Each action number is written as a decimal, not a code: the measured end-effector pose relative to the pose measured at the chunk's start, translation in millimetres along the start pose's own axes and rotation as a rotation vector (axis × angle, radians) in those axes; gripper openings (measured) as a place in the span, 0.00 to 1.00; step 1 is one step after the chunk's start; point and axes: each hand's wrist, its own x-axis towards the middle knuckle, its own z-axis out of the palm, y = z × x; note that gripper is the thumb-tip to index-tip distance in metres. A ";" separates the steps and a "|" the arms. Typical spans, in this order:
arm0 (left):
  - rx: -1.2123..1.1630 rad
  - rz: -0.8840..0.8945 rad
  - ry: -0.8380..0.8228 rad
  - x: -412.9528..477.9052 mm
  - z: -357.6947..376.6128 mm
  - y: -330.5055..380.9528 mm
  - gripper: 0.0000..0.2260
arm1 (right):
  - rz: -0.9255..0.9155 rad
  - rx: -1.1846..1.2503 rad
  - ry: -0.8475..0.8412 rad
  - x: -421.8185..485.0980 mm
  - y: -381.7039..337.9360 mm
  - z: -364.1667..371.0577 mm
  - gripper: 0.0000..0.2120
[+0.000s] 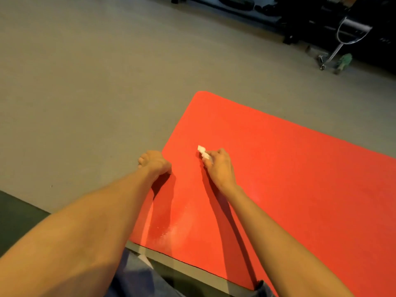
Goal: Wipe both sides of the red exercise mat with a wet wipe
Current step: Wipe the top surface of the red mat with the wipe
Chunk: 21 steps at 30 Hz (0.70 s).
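Pinching a small crumpled white wet wipe (203, 153) between the thumb and curled fingers of my right hand (218, 168), I hold it down against the top face of the flat red foam exercise mat (289, 168). The wipe touches the mat not far in from its left long edge, and a white corner of it sticks out past my fingertips, away from me.

My left hand (155, 162) sits right at that left edge, knuckles up and fingers curled under. The thumb side lies on the red surface and the fingers are over the floor side. I cannot tell whether those fingers actually grasp the edge or are only bunched there against it.

The mat lies spread on the smooth grey floor (85, 82), its short near end just in front of my knees and its length running off to the right, out of view. A pale, wet-looking sheen (173, 230) shows on the red surface near that end, between my two forearms.

My blue denim trousers (137, 275) fill the bottom of the view, with a small white scrap (142, 259) on the floor just beside them. A dark green mat (19, 213) lies on the floor at my left. Far off at the upper right stand a chrome tubular frame (342, 46), a blurred green object (345, 61) at its foot and dark equipment behind.
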 end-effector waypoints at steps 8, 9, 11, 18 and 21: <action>0.184 0.496 -0.061 -31.9 34.1 32.0 0.20 | 0.020 -0.244 0.005 -29.4 50.1 -31.6 0.12; 0.219 0.522 -0.055 -28.5 35.0 29.7 0.18 | 0.048 -0.184 0.011 -34.6 58.9 -34.5 0.10; 0.250 0.549 -0.034 -24.7 37.3 23.6 0.17 | 0.073 -0.063 0.001 -40.4 68.9 -35.7 0.08; 0.196 0.635 0.032 -16.3 39.9 18.1 0.32 | -0.354 -0.074 -0.173 -84.8 45.3 -9.3 0.12; 0.294 0.640 -0.055 -7.1 42.2 11.7 0.33 | -0.392 -0.215 -0.040 -75.5 48.7 -11.7 0.12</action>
